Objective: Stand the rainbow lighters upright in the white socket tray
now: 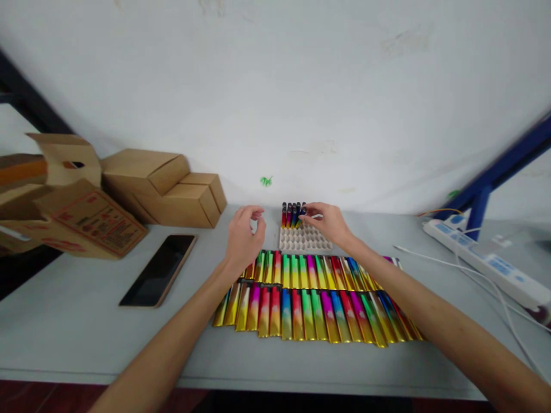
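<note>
My right hand [325, 221] is at the back of a pale tray with rows of round holes [306, 238], its thumb and fingertips pinching a slim shiny tube with a black end [302, 213]. Several similar black-topped tubes [289, 215] stand upright in the tray's back left part. Left of the tray, my left hand [245, 236] hovers with curved fingers and the thumb apart, holding nothing. In front of the tray lie two rows of metallic tubes, a back row [310, 271] and a front row [307, 315], coloured red, green, blue and purple fading to gold. My forearms cover some row ends.
A dark-screened phone [159, 269] lies at left on the grey table [86, 335]. Behind it are closed cardboard boxes [163, 189] and an opened, tilted carton [90, 218]. A white power strip [486, 261] with cables [456, 267] runs along the right. A wall [275, 103] borders the back.
</note>
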Available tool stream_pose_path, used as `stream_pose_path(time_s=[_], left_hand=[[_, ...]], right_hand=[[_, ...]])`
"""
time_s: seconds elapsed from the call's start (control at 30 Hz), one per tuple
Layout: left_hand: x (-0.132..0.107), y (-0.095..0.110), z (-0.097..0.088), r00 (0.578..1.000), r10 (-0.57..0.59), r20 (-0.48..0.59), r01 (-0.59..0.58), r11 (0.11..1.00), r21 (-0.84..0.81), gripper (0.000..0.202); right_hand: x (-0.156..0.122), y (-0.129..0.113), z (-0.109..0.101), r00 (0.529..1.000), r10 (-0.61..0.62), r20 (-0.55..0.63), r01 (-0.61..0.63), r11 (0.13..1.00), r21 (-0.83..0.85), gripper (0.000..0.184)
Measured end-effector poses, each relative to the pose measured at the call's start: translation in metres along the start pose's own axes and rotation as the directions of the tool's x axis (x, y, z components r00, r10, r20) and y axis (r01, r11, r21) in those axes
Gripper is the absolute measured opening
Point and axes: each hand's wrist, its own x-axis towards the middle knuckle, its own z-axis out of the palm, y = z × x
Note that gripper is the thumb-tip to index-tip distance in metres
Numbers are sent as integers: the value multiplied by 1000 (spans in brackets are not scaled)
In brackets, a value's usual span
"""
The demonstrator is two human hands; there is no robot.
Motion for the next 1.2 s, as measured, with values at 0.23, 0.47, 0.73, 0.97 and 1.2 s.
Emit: stream_pose_path(time_s=[0.23,0.47,0.73,0.97,1.2], left_hand=[[6,-9,-8,999,-22,50,16,994,112,16],[14,-22,-18,996,-56,68,39,972,234,14],[15,-32,-20,981,-118,156,50,921,387,17],[18,-35,-33,906,-341,251,122,779,615,31],[17,-31,-36,809,-510,294,183,693,698,47]], right_hand=[[2,-9,-2,999,-4,42,2,998,57,36],[1,-18,-12,992,-1,123,-2,1000,22,35],[0,-18,-1,995,27,92,-24,999,-37,35],[-2,-21,7,997,62,42,-55,988,-145,31],[-16,-20,-7,990,74,121,-48,978,-205,26]])
